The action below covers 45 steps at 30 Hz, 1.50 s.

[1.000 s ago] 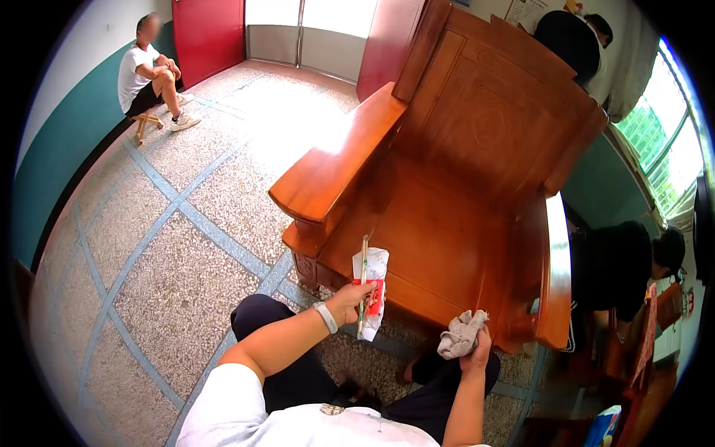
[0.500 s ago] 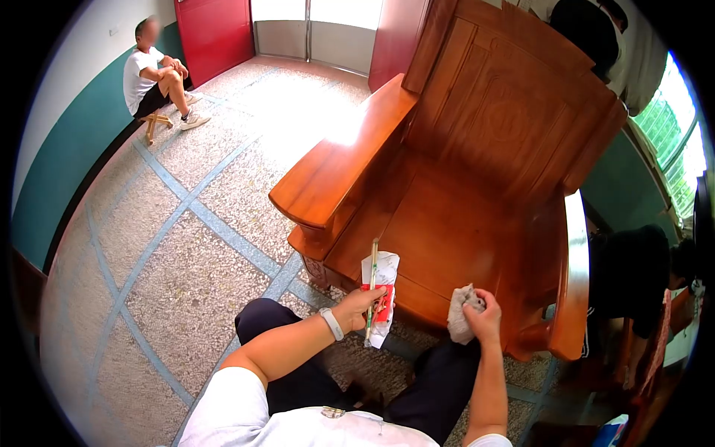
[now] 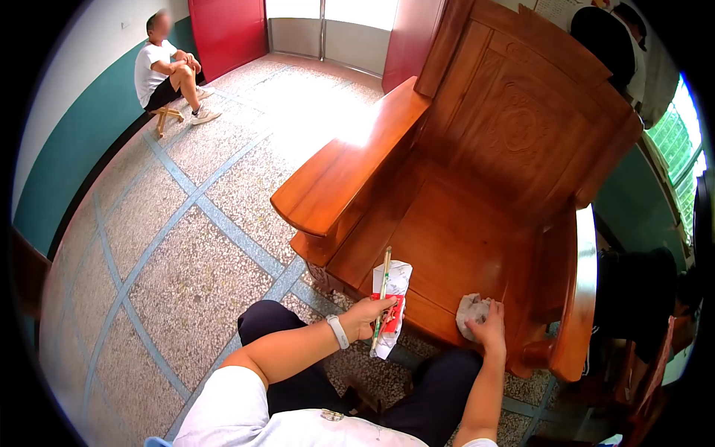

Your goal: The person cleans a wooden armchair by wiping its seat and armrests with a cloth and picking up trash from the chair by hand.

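In my left hand (image 3: 365, 319) I grip a white and red paper packet (image 3: 397, 279) together with a thin, pale stick (image 3: 385, 270) with green print, which looks like wrapped disposable chopsticks. They are held over the front left edge of a brown wooden armchair (image 3: 447, 231). My right hand (image 3: 489, 329) has its fingers closed on a crumpled greyish-white cloth (image 3: 471, 307) at the front edge of the chair's seat, and the cloth appears to rest against the wood. Part of the cloth is hidden behind the fingers.
A person (image 3: 160, 71) sits on a low wooden stool (image 3: 165, 118) by the left wall. Red doors (image 3: 227, 37) stand at the back. Dark-clothed people (image 3: 605, 45) are partly visible behind and right of the chair. The wide armrests (image 3: 350, 160) flank the seat.
My right hand has brought the cloth forward onto the seat's front edge. My left hand keeps its hold on the packet and stick, and the view has shifted slightly.
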{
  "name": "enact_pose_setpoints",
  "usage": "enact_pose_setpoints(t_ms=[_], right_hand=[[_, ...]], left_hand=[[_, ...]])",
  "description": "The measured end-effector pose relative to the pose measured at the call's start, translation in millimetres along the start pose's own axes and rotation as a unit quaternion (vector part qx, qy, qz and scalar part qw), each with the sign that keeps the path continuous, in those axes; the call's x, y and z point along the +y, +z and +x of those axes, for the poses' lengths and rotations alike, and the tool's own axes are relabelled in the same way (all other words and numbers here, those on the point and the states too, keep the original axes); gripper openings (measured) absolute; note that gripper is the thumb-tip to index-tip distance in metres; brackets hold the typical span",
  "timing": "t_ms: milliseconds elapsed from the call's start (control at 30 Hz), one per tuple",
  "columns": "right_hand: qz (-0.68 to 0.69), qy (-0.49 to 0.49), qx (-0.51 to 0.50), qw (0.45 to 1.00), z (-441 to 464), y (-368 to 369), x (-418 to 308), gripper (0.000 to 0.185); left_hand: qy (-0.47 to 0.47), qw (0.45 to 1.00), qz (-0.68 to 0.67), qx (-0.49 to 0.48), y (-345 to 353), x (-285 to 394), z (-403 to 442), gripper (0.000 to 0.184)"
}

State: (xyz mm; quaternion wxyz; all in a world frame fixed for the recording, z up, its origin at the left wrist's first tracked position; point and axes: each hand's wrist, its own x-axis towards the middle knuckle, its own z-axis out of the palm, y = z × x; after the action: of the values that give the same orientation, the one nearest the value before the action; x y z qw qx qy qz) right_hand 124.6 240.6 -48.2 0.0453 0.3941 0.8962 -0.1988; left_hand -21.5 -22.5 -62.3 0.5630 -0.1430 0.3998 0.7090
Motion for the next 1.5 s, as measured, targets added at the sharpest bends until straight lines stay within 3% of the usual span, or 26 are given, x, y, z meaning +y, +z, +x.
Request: enact_pose_setpoints(t_ms=[167, 267, 467, 533, 667, 700, 767, 833, 900, 933, 1000, 1033, 1067, 1133, 1167, 1200, 1233, 1300, 1367, 1433, 1500], right_hand=[[0.002, 0.038, 0.032, 0.999, -17.0, 16.5, 2.7, 0.096], [0.003, 0.008, 0.046, 0.999, -29.7, 23.4, 11.5, 0.095], [0.045, -0.023, 0.116, 0.992, -24.6, 42.1, 38.3, 0.083], [0.197, -0.030, 0.180, 0.963, -28.9, 45.1, 47.9, 0.070], [0.296, 0.014, 0.220, 0.929, -71.0, 27.5, 58.4, 0.055], [0.295, 0.038, 0.227, 0.927, -85.2, 25.5, 72.1, 0.055], [0.412, 0.032, 0.204, 0.887, -118.1, 14.0, 89.5, 0.047], [0.430, 0.115, 0.168, 0.880, -167.6, -15.6, 101.7, 0.042], [0.550, 0.196, 0.128, 0.802, -212.0, -16.9, 157.6, 0.044], [0.550, 0.211, 0.137, 0.796, -232.7, -20.4, 152.1, 0.044], [0.781, 0.146, 0.257, 0.550, -262.8, -38.4, 129.4, 0.044], [0.840, 0.054, 0.159, 0.516, -279.0, -18.4, 164.5, 0.048], [0.840, 0.052, 0.163, 0.515, -285.2, 6.7, 190.9, 0.048], [0.575, 0.264, 0.210, 0.745, -286.8, 42.5, 217.1, 0.045], [0.402, 0.354, 0.224, 0.814, -283.3, 44.8, 222.0, 0.044], [0.499, 0.374, 0.261, 0.737, -285.5, 50.4, 224.5, 0.042], [0.498, 0.372, 0.264, 0.737, -281.6, 49.1, 221.5, 0.042], [0.636, 0.320, 0.259, 0.652, -284.4, 50.6, 220.9, 0.049], [0.677, 0.303, 0.241, 0.625, -273.3, 42.3, 223.4, 0.049], [0.748, 0.253, 0.275, 0.549, -259.9, 17.0, 210.9, 0.052], [0.768, 0.202, 0.337, 0.506, -247.3, -19.1, 196.3, 0.051]], left_hand=[[0.004, 1.000, 0.010, 0.000, -3.8, -1.6, 5.8, 0.020], [0.017, 1.000, 0.018, -0.008, -4.2, -1.1, 5.6, 0.020], [0.033, 0.999, 0.009, -0.018, -2.3, -2.8, 7.1, 0.018], [0.036, 0.999, -0.002, -0.025, -4.3, -3.9, 7.9, 0.020], [0.043, 0.997, 0.001, -0.063, -7.0, -0.8, 7.6, 0.019], [0.054, 0.998, 0.008, -0.005, 4.4, -3.5, 0.3, 0.019], [0.038, 0.999, -0.004, -0.026, -4.5, -2.5, 8.3, 0.018], [0.018, 0.999, 0.007, -0.030, -12.9, -1.0, 14.8, 0.017], [0.035, 0.999, 0.015, -0.032, -13.0, -0.9, 17.9, 0.015], [0.038, 0.998, 0.019, -0.041, -15.6, 0.2, 19.3, 0.015], [0.062, 0.998, 0.031, -0.008, 3.2, -2.2, 6.4, 0.015], [0.061, 0.997, 0.034, -0.013, 3.0, -3.2, 8.0, 0.015], [0.061, 0.997, 0.039, -0.009, -0.1, -2.4, 10.3, 0.015], [0.064, 0.997, 0.051, 0.005, 1.5, -3.1, 6.5, 0.014], [0.067, 0.996, 0.051, -0.001, 2.5, -2.2, 7.2, 0.014], [0.068, 0.996, 0.057, -0.006, -0.1, -1.4, 8.3, 0.014], [0.068, 0.996, 0.063, -0.010, 0.1, -1.7, 7.8, 0.014], [0.073, 0.995, 0.066, 0.004, 1.0, -5.4, 6.0, 0.014], [0.080, 0.995, 0.054, 0.023, 8.4, -5.4, 1.9, 0.014], [0.078, 0.995, 0.062, 0.028, 9.7, -5.1, 2.4, 0.013], [0.078, 0.995, 0.056, 0.004, -2.3, -4.6, 11.5, 0.012]])
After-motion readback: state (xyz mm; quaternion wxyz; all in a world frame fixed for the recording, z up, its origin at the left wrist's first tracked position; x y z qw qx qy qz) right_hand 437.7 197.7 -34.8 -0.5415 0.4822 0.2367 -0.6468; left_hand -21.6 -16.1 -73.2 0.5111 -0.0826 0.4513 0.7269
